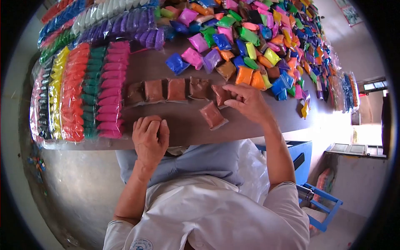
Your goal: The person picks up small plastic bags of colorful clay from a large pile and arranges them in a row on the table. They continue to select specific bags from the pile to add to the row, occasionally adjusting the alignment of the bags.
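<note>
We see five brown packets point(176, 89) lying in a row across the middle of the dark desk point(183, 125), side by side and touching or nearly so. The right hand point(246, 102) is at the right end of that row. Its fingers are bent and its fingertips point(228, 92) rest on the last packet in the row point(219, 95), which sits slightly tilted against its neighbour. We cannot tell whether the hand is pinching this packet or only pressing on it.

A sixth, reddish-brown packet point(213, 115) lies apart from the row. It is nearer the desk's front edge, turned at an angle, and just below and to the left of the right hand, which does not touch it.

The left hand point(149, 139) rests at the front edge of the desk, knuckles up and fingers loosely curled, and it grips nothing that we can see. It lies below the row, well apart from the loose packet, and closest to the second and third packets.

Beyond the right hand is a heap of coloured packets point(250, 50) in pink, blue, green, orange and purple. Along the left side of the desk lie bundled strips point(112, 87) of pink, green, orange and yellow packets under clear wrap.
</note>
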`<state>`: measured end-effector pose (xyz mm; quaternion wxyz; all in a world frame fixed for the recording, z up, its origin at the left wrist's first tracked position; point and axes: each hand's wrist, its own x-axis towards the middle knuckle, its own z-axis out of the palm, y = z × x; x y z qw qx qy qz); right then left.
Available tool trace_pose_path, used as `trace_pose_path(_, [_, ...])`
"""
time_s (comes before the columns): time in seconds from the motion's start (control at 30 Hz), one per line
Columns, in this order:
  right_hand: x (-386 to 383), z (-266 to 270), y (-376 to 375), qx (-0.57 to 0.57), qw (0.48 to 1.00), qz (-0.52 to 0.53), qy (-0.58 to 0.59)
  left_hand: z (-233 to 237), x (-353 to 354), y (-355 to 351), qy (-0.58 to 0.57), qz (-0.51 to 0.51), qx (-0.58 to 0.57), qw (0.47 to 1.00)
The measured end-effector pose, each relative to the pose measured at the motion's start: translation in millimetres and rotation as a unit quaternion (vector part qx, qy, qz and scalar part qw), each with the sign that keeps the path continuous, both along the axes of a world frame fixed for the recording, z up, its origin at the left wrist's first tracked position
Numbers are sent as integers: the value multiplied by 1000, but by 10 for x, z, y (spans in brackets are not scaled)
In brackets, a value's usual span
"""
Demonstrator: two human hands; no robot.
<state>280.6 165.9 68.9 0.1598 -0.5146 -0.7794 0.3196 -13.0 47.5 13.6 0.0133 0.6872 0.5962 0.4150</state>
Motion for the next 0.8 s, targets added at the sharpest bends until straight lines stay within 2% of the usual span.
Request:
trace_pose_path(0.13, [-71,-176,27,9,998,-14,64,-17,-13,-3,-1,-1,-18,1000])
trace_pose_path(0.27, [-159,-138,47,59,997,-3,40,-7,-20,-1,0,0,-19,1000])
trace_pose_path(0.33, [-210,-112,31,100,993,-45,32,-13,-20,1,-1,0,-20,1000])
trace_pose_path(0.47, [-251,-91,28,88,995,-45,-6,30,-20,-5,-4,-6,-52,999])
trace_pose_path(0.63, [-280,-259,10,88,992,-73,54,22,-15,4,-6,-9,-56,998])
trace_pose_path(0.8, [-323,-266,-7,85,991,-95,44,49,-27,27,-7,-22,-72,997])
